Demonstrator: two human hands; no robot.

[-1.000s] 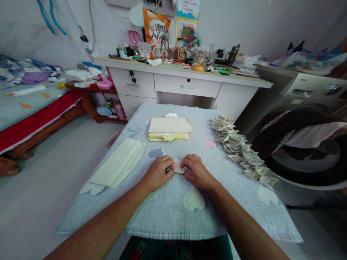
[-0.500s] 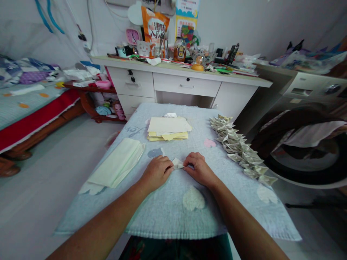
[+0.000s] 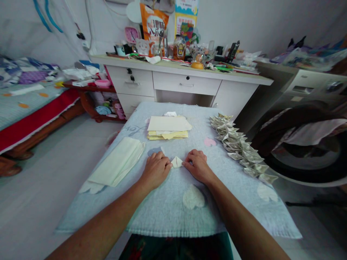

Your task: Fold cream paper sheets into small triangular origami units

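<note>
A small folded piece of pale paper (image 3: 177, 162), roughly triangular with a crease down its middle, lies on the cloth-covered table (image 3: 168, 216). My left hand (image 3: 157, 167) pinches its left corner, fingers curled. At the right corner, my right hand (image 3: 198, 165) grips the same paper between thumb and fingers. Beyond the hands rests a stack of cream and yellow paper sheets (image 3: 168, 124). To the left lies a pile of pale green-white paper (image 3: 118, 161). Rows of folded paper pieces with pointed ends (image 3: 238, 144) line the table's right side.
A white desk (image 3: 187, 81) crowded with jars, a clock and a snack bag stands behind the table. On the right is a washing machine (image 3: 303, 144) with its door open and cloth inside. A bed (image 3: 35, 104) and a low red-brown shelf (image 3: 89, 86) are at left.
The small paper now shows a pointed top and a central crease between my hands. My hands have shifted only slightly, still at its two corners.
</note>
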